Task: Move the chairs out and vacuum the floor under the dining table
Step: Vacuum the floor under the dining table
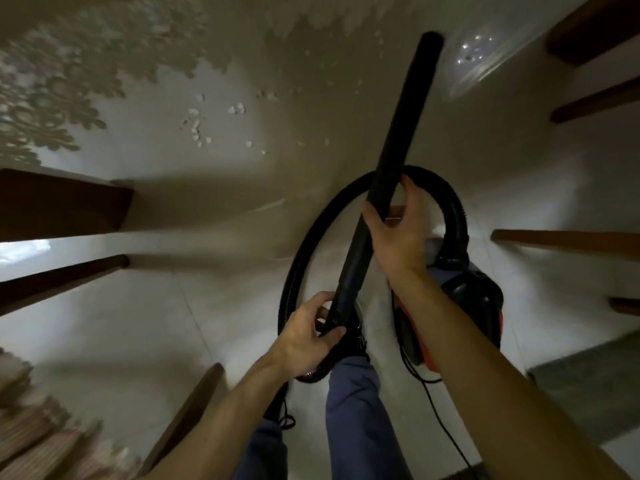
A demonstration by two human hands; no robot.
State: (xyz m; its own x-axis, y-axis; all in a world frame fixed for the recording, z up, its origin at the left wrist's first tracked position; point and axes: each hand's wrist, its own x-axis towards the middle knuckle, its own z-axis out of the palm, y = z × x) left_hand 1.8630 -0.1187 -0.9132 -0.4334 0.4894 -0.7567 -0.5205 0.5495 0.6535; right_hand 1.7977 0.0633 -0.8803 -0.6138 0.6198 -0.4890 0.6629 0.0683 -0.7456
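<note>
A long black vacuum tube (pixel 405 129) slants from the lower centre up to the top right, its tip over the pale floor. My left hand (pixel 308 337) grips the tube's lower end where the black hose (pixel 301 244) joins. My right hand (pixel 398 223) grips the tube at its middle. The hose loops round to the red and black vacuum body (pixel 467 299) on the floor at my right. White crumbs (pixel 201 123) lie scattered on the tiles ahead, left of the tube. A lace tablecloth edge (pixel 52 91) hangs at the upper left.
Dark wooden legs (pixel 65 199) stand at the left, with more legs (pixel 588 102) at the right. Another wooden leg (pixel 194 410) slants at the lower left. A black power cord (pixel 440 410) trails beside my blue trouser legs (pixel 356 417). A grey mat (pixel 588 389) lies at the lower right.
</note>
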